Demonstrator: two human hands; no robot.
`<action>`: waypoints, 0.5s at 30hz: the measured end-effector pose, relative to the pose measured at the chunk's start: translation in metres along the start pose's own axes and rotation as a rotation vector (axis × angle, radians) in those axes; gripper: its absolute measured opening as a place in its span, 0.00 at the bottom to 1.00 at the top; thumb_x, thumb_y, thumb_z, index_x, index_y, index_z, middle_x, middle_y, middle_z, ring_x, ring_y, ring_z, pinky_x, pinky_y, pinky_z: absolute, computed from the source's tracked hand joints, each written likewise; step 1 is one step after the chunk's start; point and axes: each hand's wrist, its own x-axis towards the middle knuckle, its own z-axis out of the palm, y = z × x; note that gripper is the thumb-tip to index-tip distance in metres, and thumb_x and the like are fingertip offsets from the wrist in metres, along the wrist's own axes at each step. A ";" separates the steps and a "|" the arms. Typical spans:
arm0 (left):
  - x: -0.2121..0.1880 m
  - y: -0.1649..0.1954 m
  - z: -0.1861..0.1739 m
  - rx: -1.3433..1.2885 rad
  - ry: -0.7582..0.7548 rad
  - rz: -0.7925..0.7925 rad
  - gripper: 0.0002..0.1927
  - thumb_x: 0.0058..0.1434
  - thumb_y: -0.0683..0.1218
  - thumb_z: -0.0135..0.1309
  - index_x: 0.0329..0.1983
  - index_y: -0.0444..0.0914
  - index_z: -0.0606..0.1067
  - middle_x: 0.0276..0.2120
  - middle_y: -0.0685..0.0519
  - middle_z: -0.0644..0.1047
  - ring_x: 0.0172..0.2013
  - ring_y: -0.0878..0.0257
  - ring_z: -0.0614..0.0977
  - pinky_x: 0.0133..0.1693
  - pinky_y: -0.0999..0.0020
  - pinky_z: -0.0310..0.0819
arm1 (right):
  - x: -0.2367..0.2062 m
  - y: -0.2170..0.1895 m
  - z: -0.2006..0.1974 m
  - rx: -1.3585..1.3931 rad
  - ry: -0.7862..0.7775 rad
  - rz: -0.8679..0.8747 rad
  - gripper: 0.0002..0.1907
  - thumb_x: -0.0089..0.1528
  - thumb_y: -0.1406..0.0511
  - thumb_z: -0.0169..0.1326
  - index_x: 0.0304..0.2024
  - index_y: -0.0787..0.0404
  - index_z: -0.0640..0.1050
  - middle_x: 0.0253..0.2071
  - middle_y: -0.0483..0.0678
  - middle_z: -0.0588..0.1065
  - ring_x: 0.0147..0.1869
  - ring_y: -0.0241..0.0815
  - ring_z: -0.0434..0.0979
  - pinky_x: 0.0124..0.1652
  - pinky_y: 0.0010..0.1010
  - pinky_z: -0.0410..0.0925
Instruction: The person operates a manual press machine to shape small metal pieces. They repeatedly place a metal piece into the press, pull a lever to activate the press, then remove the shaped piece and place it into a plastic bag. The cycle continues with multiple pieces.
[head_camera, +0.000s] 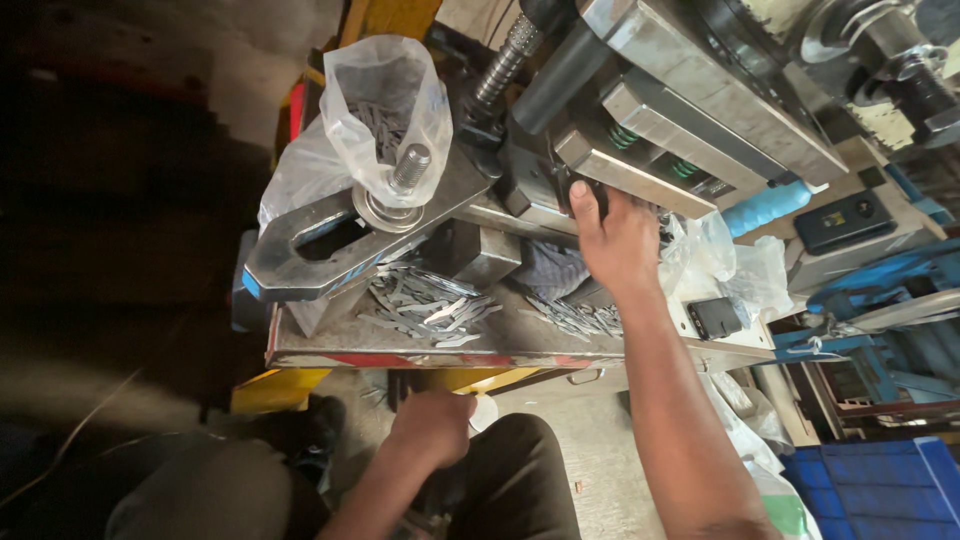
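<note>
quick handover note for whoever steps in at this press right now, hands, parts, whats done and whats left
Right hand: reaching into the grey metal press tooling, fingers at the die opening; what they hold is hidden.
Left hand: closed, low by the knee, below the steel table edge; contents not visible.
Parts: thin flat metal strips lie in two loose piles on the table; more sit in the clear plastic bag over the clamp bolt.
Done or left: strips remain in both piles and in the bag.

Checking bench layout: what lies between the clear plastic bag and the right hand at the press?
In the head view, a threaded stud and a dark steel block lie between bag and right hand.
</note>
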 end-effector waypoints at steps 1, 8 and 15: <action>0.000 0.000 0.000 0.000 0.009 0.005 0.09 0.58 0.44 0.51 0.41 0.41 0.77 0.39 0.43 0.80 0.44 0.45 0.81 0.46 0.48 0.75 | 0.000 0.000 0.000 0.010 0.006 -0.009 0.31 0.74 0.45 0.44 0.61 0.64 0.76 0.55 0.70 0.76 0.58 0.74 0.74 0.58 0.56 0.64; -0.002 0.003 -0.003 -0.008 -0.008 0.000 0.10 0.59 0.44 0.50 0.43 0.41 0.77 0.39 0.43 0.80 0.44 0.44 0.81 0.46 0.47 0.74 | 0.006 -0.003 -0.005 0.066 -0.172 0.208 0.34 0.69 0.43 0.45 0.59 0.64 0.76 0.50 0.69 0.77 0.56 0.73 0.74 0.56 0.55 0.65; -0.004 0.003 -0.006 -0.008 -0.024 0.000 0.10 0.58 0.43 0.51 0.43 0.41 0.77 0.40 0.44 0.80 0.45 0.45 0.81 0.47 0.48 0.75 | 0.009 -0.003 -0.008 0.085 -0.214 0.197 0.34 0.69 0.42 0.42 0.64 0.60 0.74 0.60 0.68 0.72 0.65 0.72 0.69 0.61 0.54 0.61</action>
